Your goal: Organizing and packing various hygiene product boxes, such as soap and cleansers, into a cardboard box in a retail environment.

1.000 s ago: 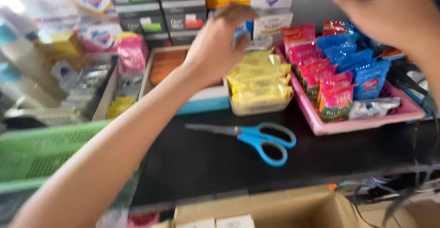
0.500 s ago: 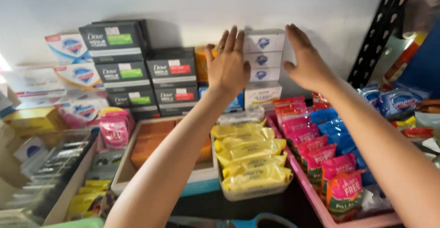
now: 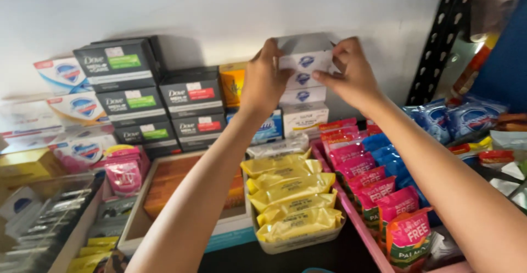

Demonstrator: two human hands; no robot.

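Dark soap boxes (image 3: 132, 94) are standing stacked at left. The left hand (image 3: 264, 81) and right hand (image 3: 351, 72) are both pinching the top white box (image 3: 305, 62), steadying it atop the white stack (image 3: 303, 94) against the wall (image 3: 219, 9); red sachets (image 3: 379, 188) are lining the right.

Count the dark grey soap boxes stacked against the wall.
5 show: three dark grey cardboard soap boxes in the left stack, two in the right stack. More may sit hidden behind.
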